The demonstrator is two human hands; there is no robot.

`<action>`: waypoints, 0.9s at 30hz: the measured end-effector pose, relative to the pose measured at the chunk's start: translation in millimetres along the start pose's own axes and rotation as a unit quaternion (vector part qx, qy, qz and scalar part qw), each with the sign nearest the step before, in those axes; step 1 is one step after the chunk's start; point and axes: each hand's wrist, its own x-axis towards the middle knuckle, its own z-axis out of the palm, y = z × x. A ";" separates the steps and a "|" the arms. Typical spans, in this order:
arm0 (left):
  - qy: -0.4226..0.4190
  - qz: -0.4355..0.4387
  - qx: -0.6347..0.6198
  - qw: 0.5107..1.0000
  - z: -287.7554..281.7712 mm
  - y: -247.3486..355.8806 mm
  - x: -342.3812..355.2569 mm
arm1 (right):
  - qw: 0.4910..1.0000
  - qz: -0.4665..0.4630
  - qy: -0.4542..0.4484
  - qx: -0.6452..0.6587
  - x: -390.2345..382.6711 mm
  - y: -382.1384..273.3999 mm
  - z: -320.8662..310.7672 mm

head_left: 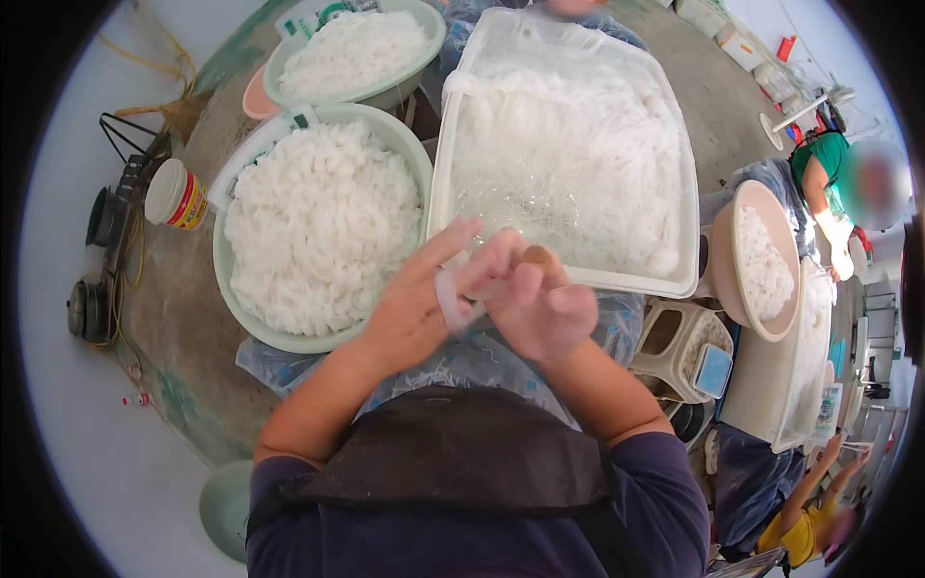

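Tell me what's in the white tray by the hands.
The tray holds white fluff, thick at the far and right sides, and, near left, what looks like clear liquid. Fluff hides the bottom beneath it; left hand and right hand cover part of the near rim.

A: How many hands are in front?
B: Two: one left hand (405,313) and one right hand (540,313).

A: And the basins?
B: I count three green basins (221,255) and two pink basins (749,279), one of these mostly hidden.

A: Trays?
B: Two white trays (689,236), as I see it. The white tufts (323,217) are too many for counting.

A: Other things?
B: One bucket (175,196), one stool (672,330), one small bottle (136,399).

A: Co-workers?
B: Two co-workers (827,159) at right; a third at the top edge, I cannot tell.
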 end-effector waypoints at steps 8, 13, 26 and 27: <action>0.013 -0.097 0.052 0.994 -6.9 -10.4 -6.6 | 0.737 -0.027 -0.111 -0.666 -2.2 15.3 -29.6; -0.002 -0.062 -0.032 0.998 -26.2 -15.8 -5.3 | 0.784 0.069 -0.166 -0.594 5.5 3.5 -26.9; 0.119 -0.188 -0.465 0.857 -22.0 14.3 -5.6 | 0.753 0.121 -0.029 -0.647 4.1 -11.4 -42.7; 0.132 -0.175 -0.384 0.897 -15.6 9.8 -5.6 | 0.683 0.057 -0.058 -0.726 5.3 -9.2 -46.1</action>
